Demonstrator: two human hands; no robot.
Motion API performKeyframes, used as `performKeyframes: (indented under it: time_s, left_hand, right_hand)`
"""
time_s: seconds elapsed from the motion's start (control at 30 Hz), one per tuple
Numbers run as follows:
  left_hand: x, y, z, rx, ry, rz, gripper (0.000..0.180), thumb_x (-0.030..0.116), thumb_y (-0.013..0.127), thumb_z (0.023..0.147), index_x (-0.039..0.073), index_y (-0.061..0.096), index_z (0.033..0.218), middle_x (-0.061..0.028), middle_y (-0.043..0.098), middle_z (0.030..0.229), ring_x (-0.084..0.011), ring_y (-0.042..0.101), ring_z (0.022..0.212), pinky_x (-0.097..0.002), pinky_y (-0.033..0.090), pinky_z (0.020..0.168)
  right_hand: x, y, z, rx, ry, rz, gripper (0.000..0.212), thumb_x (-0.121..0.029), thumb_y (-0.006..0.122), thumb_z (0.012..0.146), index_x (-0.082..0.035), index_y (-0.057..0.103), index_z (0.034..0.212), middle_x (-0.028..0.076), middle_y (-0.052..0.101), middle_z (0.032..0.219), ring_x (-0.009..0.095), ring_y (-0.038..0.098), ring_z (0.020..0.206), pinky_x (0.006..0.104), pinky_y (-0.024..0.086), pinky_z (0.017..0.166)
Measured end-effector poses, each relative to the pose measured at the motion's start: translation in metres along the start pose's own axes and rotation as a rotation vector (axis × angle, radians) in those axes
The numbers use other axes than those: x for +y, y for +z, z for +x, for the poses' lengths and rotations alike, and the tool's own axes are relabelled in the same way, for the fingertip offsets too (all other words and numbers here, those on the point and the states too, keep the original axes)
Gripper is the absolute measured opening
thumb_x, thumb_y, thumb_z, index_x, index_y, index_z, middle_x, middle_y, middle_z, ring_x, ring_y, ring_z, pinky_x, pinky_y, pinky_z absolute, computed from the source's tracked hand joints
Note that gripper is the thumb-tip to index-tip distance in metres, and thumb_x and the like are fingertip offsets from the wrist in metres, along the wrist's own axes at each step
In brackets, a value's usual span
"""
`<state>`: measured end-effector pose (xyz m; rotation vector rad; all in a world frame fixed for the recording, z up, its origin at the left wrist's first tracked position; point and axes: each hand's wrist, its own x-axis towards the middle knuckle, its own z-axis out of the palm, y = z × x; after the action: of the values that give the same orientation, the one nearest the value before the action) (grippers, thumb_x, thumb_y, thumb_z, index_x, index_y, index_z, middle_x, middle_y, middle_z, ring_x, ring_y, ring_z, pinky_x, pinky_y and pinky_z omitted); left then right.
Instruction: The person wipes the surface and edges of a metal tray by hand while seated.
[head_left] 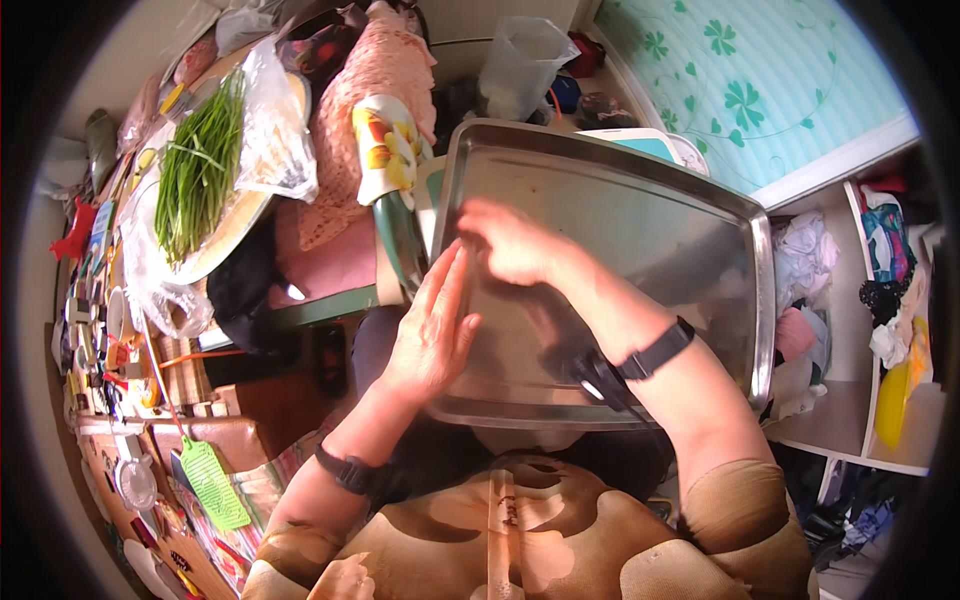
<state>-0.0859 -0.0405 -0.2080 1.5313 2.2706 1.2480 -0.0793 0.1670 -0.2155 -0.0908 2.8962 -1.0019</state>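
Observation:
A large rectangular metal tray (640, 230) with a raised rim lies in front of me, partly over my lap. My left hand (435, 330) is at the tray's left rim, its fingers stretched out and held side by side, with nothing in it. My right hand (515, 245) is over the tray's left part, close to the left fingertips. Its fingers are smeared by motion, so I cannot tell how they are bent or whether they hold anything. A dark band sits on each wrist.
Long green stalks (200, 165) lie on a round light board at the far left, beside a clear plastic bag (280, 130). A pink lace cloth (370, 80) and a translucent plastic container (520, 65) stand behind. Shelves with clothes (800, 250) are at right; a green fly swatter (212, 485) lies lower left.

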Motion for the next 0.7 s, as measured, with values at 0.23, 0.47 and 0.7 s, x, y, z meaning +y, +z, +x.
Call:
performKeyframes:
  time_s: [0.23,0.47,0.7]
  left_hand:
    - [0.005,0.002,0.003,0.021,-0.001,0.007,0.064,-0.006,0.052,0.08,-0.003,0.032,0.141,-0.0241,0.037,0.142,-0.0411,0.041,0.127,-0.0426,0.036,0.106]
    - [0.0,0.004,0.003,0.056,-0.059,-0.013,0.058,-0.008,0.044,0.081,-0.001,0.039,0.139,-0.0229,0.043,0.138,-0.0384,0.043,0.127,-0.0404,0.037,0.106]
    - [0.0,0.008,0.009,0.058,-0.018,-0.059,0.047,0.016,0.027,0.096,-0.003,0.041,0.136,-0.0233,0.045,0.136,-0.0395,0.045,0.124,-0.0401,0.036,0.105]
  right_hand:
    - [0.017,-0.028,0.042,0.129,0.223,-0.117,0.067,-0.008,0.06,0.08,-0.003,0.034,0.142,0.019,0.031,0.148,0.032,0.033,0.136,0.0401,0.03,0.112]
    - [0.072,-0.044,0.053,0.247,0.201,0.129,0.051,-0.004,0.054,0.083,0.001,0.045,0.133,0.017,0.052,0.133,0.027,0.048,0.126,0.0345,0.035,0.107]
    - [0.063,-0.043,0.027,0.388,0.243,-0.272,0.035,-0.016,0.058,0.081,-0.014,0.064,0.115,0.011,0.055,0.126,0.034,0.051,0.113,0.0407,0.043,0.099]
